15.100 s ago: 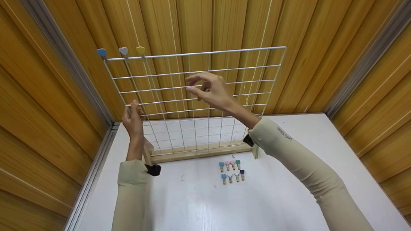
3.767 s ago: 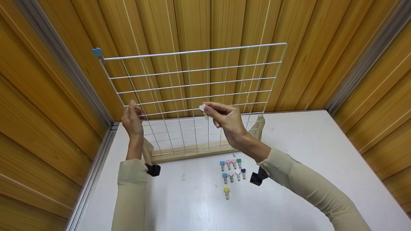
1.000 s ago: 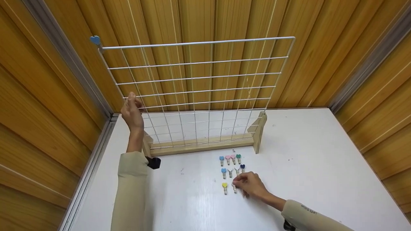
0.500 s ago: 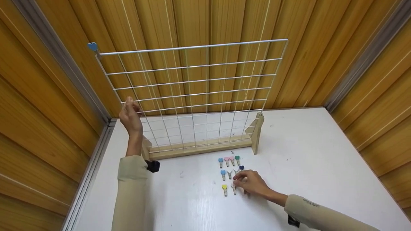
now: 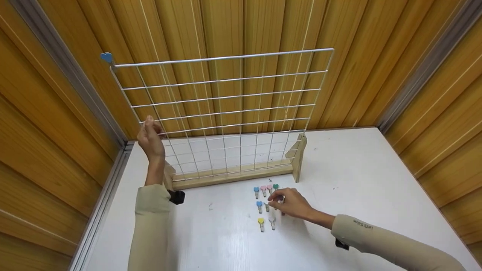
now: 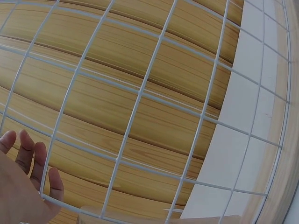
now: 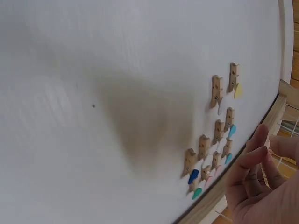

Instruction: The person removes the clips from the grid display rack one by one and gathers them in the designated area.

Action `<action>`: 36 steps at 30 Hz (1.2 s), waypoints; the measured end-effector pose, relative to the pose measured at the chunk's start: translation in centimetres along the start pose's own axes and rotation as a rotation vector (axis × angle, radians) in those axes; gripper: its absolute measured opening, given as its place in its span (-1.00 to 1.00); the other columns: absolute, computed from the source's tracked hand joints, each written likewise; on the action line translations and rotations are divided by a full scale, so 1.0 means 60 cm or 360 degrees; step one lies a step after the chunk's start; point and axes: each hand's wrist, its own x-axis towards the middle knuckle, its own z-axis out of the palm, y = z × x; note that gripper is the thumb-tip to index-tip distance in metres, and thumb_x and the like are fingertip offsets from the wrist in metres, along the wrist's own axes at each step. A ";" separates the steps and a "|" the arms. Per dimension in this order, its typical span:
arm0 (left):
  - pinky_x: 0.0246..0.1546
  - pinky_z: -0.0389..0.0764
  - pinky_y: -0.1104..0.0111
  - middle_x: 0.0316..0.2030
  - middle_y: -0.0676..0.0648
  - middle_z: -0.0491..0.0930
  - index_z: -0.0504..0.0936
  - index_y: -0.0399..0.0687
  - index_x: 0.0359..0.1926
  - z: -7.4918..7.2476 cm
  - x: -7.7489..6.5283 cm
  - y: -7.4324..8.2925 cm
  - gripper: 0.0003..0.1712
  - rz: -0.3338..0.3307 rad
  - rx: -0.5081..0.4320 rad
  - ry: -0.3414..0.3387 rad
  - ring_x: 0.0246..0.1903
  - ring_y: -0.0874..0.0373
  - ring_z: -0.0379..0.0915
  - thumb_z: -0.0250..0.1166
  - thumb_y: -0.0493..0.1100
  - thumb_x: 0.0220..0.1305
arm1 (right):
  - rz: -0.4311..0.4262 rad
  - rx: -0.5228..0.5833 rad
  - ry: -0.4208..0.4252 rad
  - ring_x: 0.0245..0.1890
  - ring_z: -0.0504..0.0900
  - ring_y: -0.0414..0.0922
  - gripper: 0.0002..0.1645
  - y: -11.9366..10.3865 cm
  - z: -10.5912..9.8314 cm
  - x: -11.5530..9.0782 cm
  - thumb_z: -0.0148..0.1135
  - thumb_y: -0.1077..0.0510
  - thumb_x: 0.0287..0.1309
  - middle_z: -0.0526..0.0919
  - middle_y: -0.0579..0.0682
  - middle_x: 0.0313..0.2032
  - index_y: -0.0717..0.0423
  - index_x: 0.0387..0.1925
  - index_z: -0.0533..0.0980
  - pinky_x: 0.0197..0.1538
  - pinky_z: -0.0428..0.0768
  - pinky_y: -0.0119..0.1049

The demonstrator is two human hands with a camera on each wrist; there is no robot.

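Observation:
My left hand (image 5: 151,141) holds the left edge of a white wire grid panel (image 5: 241,57), fingers behind the wires. One blue heart clothespin (image 5: 107,57) is clipped at the panel's top left corner. Over the tabletop clothespins hovers my right hand (image 5: 295,205), thumb and fingers loosely bent with nothing between them. It hides some of those pins in the head view. Just below its fingertips lie a white heart clothespin (image 5: 272,222) and a yellow heart clothespin (image 5: 261,222). Behind these, blue, pink, green and dark blue pins (image 7: 193,176) lie in two rows.
A wooden stand (image 5: 233,177) carries the grid panel at the back of the white table (image 5: 226,241). Wood-patterned walls (image 5: 433,131) with grey metal corner strips rise on the left, right and back.
White and yellow pins have left the grid's top bar and now lie on the table in a front row. Lately my right hand has let go of the white one and lifted slightly.

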 end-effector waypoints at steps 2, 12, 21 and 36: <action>-0.48 0.41 0.45 -0.57 0.06 0.42 0.43 0.07 -0.53 -0.003 0.004 0.005 -0.58 0.0005 -0.0011 0.0005 -0.56 0.29 0.32 0.00 0.03 0.54 | -0.0085 -0.0085 -0.0006 -0.54 0.59 -0.34 -0.85 -0.018 -0.006 0.012 0.36 0.18 0.28 0.77 0.01 -0.32 0.16 -0.18 0.71 -0.48 0.51 -0.47; -0.47 0.42 0.44 -0.57 0.08 0.44 0.45 0.07 -0.55 -0.009 0.009 0.016 -0.57 0.0009 0.0044 0.0049 -0.57 0.31 0.34 0.01 0.05 0.52 | -0.0392 -0.0346 0.0048 -0.51 0.56 -0.31 -0.77 -0.147 -0.081 0.064 0.33 0.10 0.34 0.78 -0.03 -0.23 0.07 -0.03 0.69 -0.40 0.54 -0.48; -0.48 0.41 0.44 -0.57 0.05 0.41 0.44 0.03 -0.53 -0.004 0.021 0.020 -0.55 0.0050 0.0050 -0.0013 -0.57 0.28 0.31 -0.01 0.05 0.54 | -0.0716 -0.0373 0.0212 -0.50 0.63 -0.21 -0.77 -0.298 -0.132 0.126 0.28 0.07 0.39 0.79 -0.02 -0.20 0.05 -0.01 0.68 -0.38 0.54 -0.44; -0.43 0.42 0.43 -0.53 0.09 0.47 0.51 0.09 -0.48 -0.007 -0.004 0.009 -0.53 -0.0168 0.0111 -0.0066 -0.53 0.24 0.40 0.00 0.19 0.53 | -0.0870 -0.0386 0.0277 -0.16 0.69 -0.16 -0.70 -0.531 -0.154 0.220 0.24 0.06 0.42 0.75 -0.02 -0.03 0.08 0.07 0.64 -0.18 0.55 -0.41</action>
